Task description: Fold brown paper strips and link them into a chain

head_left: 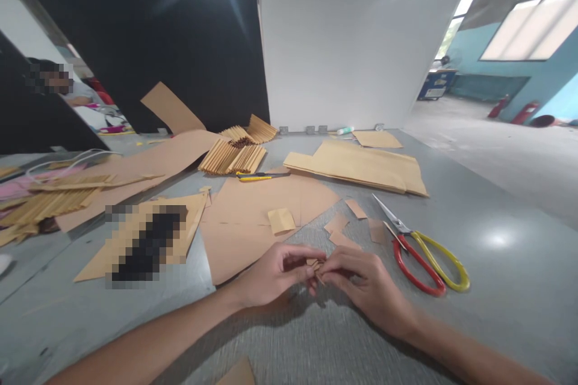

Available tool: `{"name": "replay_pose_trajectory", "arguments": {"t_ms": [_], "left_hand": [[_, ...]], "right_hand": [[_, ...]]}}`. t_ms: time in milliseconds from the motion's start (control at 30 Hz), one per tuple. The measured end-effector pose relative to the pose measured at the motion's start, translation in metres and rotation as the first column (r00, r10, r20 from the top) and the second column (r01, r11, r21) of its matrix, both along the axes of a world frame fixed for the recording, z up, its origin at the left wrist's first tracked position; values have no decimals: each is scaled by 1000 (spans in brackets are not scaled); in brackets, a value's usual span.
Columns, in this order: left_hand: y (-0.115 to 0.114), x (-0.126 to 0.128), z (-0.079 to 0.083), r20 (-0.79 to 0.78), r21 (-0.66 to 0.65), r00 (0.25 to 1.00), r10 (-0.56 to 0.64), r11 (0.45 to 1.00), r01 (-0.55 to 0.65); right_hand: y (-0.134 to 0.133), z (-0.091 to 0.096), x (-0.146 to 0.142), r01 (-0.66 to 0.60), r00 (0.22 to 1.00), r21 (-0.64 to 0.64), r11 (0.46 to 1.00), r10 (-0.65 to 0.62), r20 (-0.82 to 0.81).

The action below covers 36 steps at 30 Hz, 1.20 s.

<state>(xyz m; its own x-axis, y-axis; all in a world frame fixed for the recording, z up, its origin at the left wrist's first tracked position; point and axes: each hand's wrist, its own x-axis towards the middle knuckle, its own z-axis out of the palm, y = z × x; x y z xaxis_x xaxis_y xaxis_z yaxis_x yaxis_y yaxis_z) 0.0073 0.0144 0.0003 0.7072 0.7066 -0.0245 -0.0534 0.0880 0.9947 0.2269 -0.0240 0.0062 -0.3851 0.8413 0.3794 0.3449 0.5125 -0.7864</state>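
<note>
Both hands meet low in the middle of the head view, pinching a small folded piece of brown paper (315, 263) between them. My left hand (282, 274) has thumb and fingers closed on its left side. From the right, the fingertips of my right hand (361, 277) close on the same piece; its exact shape is partly hidden by the fingers. Just beyond the hands lie several small brown paper scraps (356, 209) and a yellowish paper square (281, 221). Scissors (409, 240) with one red and one yellow handle rest to the right of my right hand, blades pointing away.
A large brown paper sheet (244, 246) lies ahead, with a yellow utility knife (254, 177) at its far edge. Behind are pleated paper bundles (232, 157) and a flat paper stack (361, 165). Dark and white panels (352, 48) border the table's back. A person (76, 93) sits far left.
</note>
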Motion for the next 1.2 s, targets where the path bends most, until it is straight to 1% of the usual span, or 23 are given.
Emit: {"name": "replay_pose_trajectory", "arguments": {"t_ms": [67, 133, 400, 533, 867, 933, 1000, 1100, 1200], "left_hand": [[1, 0, 1, -8, -2, 1000, -17, 1000, 17], [1, 1, 3, -3, -10, 999, -40, 999, 40], [3, 3, 2, 14, -31, 999, -52, 998, 52], [5, 3, 2, 22, -36, 997, -71, 997, 72], [3, 3, 7, -37, 12, 994, -100, 995, 100], [3, 4, 7, -41, 14, 993, -110, 994, 111], [3, 4, 5, -39, 3, 993, -111, 994, 112], [3, 4, 3, -32, -26, 996, -83, 996, 83], [3, 3, 3, -33, -43, 997, -65, 997, 64]], "right_hand": [[1, 2, 0, -24, 1000, -25, 999, 24, 13], [0, 3, 0, -24, 999, -22, 999, 25, 31], [-6, -5, -1, 23, 990, 139, 990, -42, 138], [-7, -6, -2, 57, 981, 169, 984, -86, 172], [-10, -9, -4, 118, 938, 238, 964, -187, 293], [-10, -11, -3, 103, 939, 254, 962, -178, 294], [-9, -12, -1, 74, 954, 250, 966, -141, 263], [-7, -12, 1, 36, 983, 200, 979, -70, 170], [-4, -9, 1, 25, 994, 141, 990, -40, 103]]}}
